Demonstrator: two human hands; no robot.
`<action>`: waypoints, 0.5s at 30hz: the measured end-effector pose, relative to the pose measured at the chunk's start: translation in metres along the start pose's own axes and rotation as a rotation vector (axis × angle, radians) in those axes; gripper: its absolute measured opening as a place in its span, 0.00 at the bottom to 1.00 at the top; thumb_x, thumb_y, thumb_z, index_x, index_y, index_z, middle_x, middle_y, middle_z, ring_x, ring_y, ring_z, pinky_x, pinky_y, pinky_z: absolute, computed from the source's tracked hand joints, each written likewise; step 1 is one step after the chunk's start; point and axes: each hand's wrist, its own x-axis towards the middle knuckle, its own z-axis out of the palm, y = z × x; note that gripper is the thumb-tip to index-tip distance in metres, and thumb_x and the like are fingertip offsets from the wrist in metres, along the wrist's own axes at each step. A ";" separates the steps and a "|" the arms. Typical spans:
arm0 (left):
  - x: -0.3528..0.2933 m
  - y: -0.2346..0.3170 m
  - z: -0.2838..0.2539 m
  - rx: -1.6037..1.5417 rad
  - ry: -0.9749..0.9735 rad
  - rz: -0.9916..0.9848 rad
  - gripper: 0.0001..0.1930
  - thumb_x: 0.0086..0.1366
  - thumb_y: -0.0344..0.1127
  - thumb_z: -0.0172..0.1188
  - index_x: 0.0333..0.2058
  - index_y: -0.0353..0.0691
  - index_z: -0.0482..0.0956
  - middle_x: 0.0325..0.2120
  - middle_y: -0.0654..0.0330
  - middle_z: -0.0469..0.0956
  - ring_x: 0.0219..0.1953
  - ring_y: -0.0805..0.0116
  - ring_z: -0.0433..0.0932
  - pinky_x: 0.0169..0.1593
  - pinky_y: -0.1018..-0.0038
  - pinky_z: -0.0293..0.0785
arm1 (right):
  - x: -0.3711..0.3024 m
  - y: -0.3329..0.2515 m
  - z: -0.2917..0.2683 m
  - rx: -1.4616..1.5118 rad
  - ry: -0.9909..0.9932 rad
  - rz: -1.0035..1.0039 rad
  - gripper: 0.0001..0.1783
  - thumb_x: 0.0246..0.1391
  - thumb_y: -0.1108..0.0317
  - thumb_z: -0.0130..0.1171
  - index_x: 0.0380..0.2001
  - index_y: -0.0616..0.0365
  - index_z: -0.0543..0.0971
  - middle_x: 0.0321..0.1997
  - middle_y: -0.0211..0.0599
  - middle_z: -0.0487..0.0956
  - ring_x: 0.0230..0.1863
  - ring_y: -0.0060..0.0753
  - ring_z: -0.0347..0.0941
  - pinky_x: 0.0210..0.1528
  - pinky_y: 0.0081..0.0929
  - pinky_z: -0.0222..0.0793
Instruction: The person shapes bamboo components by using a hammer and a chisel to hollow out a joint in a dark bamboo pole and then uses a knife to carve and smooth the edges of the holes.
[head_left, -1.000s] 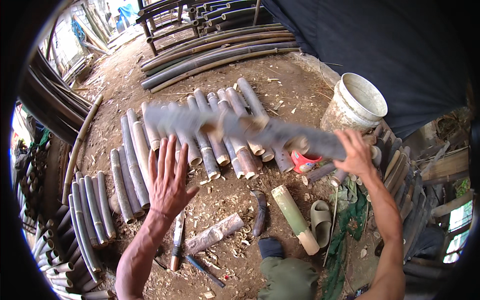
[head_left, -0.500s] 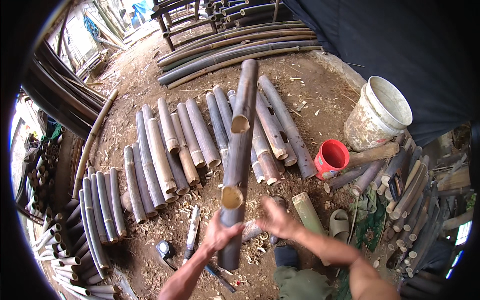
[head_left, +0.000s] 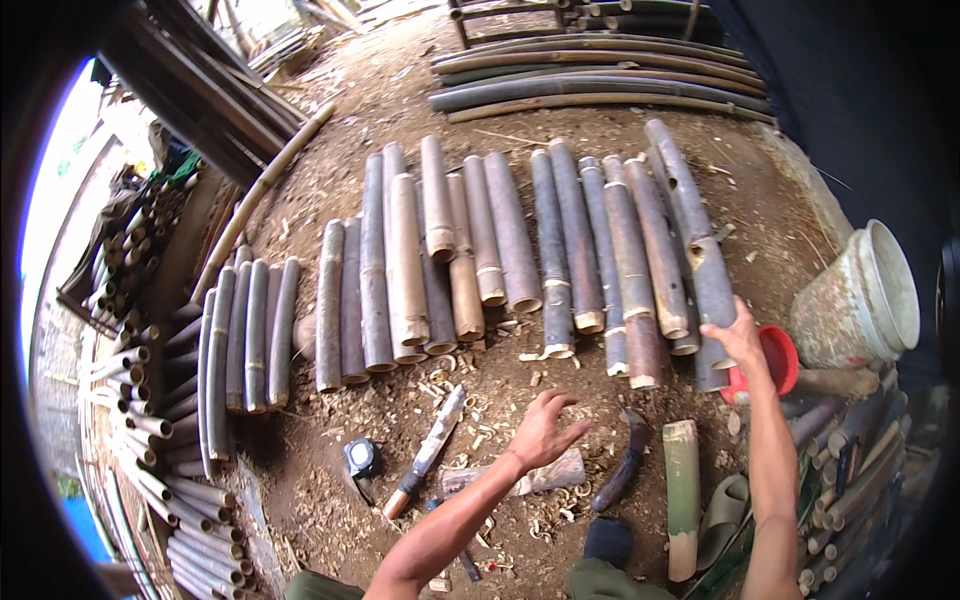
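My right hand (head_left: 738, 338) grips the lower end of a dark bamboo tube (head_left: 712, 285) with holes cut in its side. The tube lies at the right end of a row of bamboo tubes (head_left: 512, 235) on the ground. My left hand (head_left: 546, 432) hovers with parted fingers and nothing in it, above a short piece of wood (head_left: 530, 474). A long knife (head_left: 432, 440) with a pale blade lies to its left, and a dark curved object (head_left: 624, 462) to its right.
A red bucket (head_left: 779, 362) and stacked whitish buckets (head_left: 850, 300) stand at right. Nearby are a green bamboo piece (head_left: 682, 490) and a slipper (head_left: 722, 520). A tape measure (head_left: 362, 458) lies left; long poles (head_left: 600, 100) lie at the back. Shavings litter the dirt.
The holed bamboo tube, upright before me earlier, now lies at the row's right end. My right hand has taken hold of it; my left hand has let go. The view has shifted.
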 end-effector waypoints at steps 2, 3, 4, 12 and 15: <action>-0.021 -0.045 -0.007 0.061 0.053 -0.136 0.28 0.61 0.52 0.64 0.52 0.38 0.76 0.56 0.46 0.69 0.60 0.50 0.68 0.64 0.60 0.64 | 0.028 0.041 0.004 -0.161 0.125 -0.019 0.52 0.37 0.62 0.75 0.65 0.65 0.62 0.57 0.55 0.75 0.57 0.47 0.73 0.61 0.36 0.66; -0.025 -0.060 -0.011 0.074 0.064 -0.238 0.26 0.61 0.50 0.64 0.52 0.38 0.76 0.57 0.47 0.69 0.60 0.51 0.68 0.65 0.59 0.64 | 0.039 0.056 0.003 -0.220 0.173 -0.040 0.51 0.39 0.62 0.74 0.66 0.63 0.62 0.58 0.57 0.74 0.58 0.50 0.72 0.62 0.39 0.65; -0.031 -0.072 -0.023 0.116 0.120 -0.277 0.25 0.61 0.48 0.64 0.51 0.36 0.76 0.55 0.46 0.70 0.59 0.50 0.69 0.64 0.58 0.64 | 0.046 0.060 0.011 -0.274 0.220 -0.063 0.50 0.41 0.61 0.74 0.67 0.61 0.61 0.58 0.58 0.73 0.60 0.53 0.70 0.63 0.41 0.64; -0.048 -0.174 -0.137 0.355 0.813 -0.516 0.37 0.53 0.40 0.67 0.58 0.31 0.62 0.59 0.43 0.60 0.63 0.44 0.57 0.66 0.57 0.56 | 0.033 0.083 0.045 -0.622 0.180 -0.033 0.44 0.60 0.55 0.55 0.72 0.58 0.47 0.65 0.62 0.62 0.65 0.64 0.60 0.66 0.49 0.58; -0.048 -0.193 -0.171 0.730 0.824 -0.565 0.41 0.49 0.37 0.66 0.61 0.33 0.60 0.63 0.44 0.56 0.66 0.45 0.54 0.68 0.53 0.50 | 0.006 0.081 0.030 -0.557 0.084 0.043 0.43 0.60 0.57 0.56 0.71 0.61 0.49 0.68 0.62 0.60 0.68 0.62 0.57 0.69 0.47 0.54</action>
